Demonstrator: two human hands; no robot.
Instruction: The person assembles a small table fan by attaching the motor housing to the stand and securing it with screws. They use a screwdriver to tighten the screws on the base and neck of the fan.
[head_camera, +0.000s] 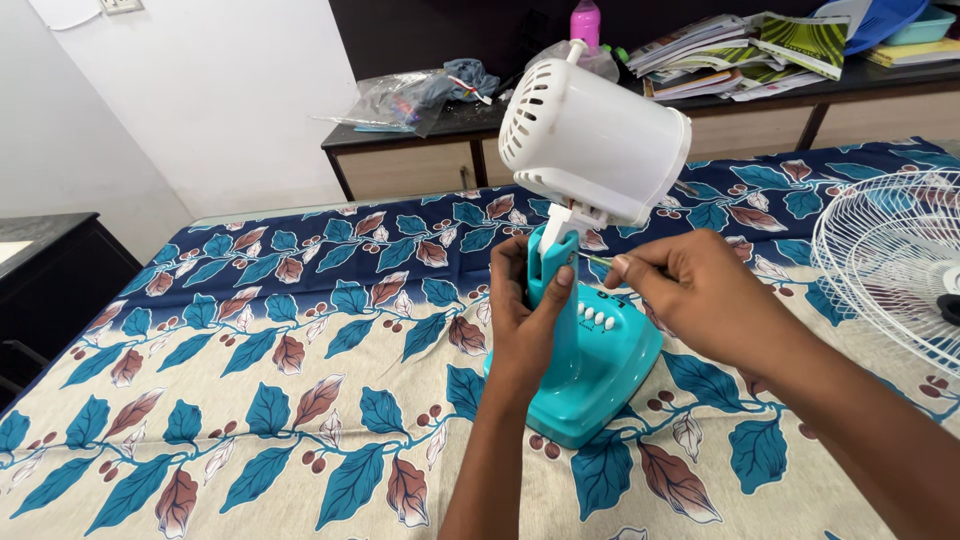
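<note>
Head view, items as they lie before you.

Fan body: teal base (590, 375) with a row of white buttons, standing on the tabletop (250, 400), which is covered by a cloth printed with blue and brown leaves. A teal neck (556, 262) rises from the base and carries the white motor housing (592, 140), tilted, vents toward you at left.

Your left hand (525, 310): grip closed around the neck, thumb up its front face, steadying the fan.

Your right hand (690, 290): fingertips pinched shut on a thin tool (597, 262), apparently a small screwdriver, its tip reaching the joint just under the housing. The tip's exact seating is too small to tell.

Wire fan guard (890, 260): white, lying at the right edge of the tabletop, well apart from the base.

Cabinet (450, 150) behind: dark top with a plastic bag (400, 100), a pink bottle (585, 22) and a stack of magazines (740, 50).

Risks, as judged from here: the housing looks top-heavy on a narrow neck; if your left grip loosens while the joint is worked, it could drop or swing. The slim tool could slip off the joint toward your left thumb, which sits close beside it. A freed small fastener would be hard to find on the patterned cloth.
</note>
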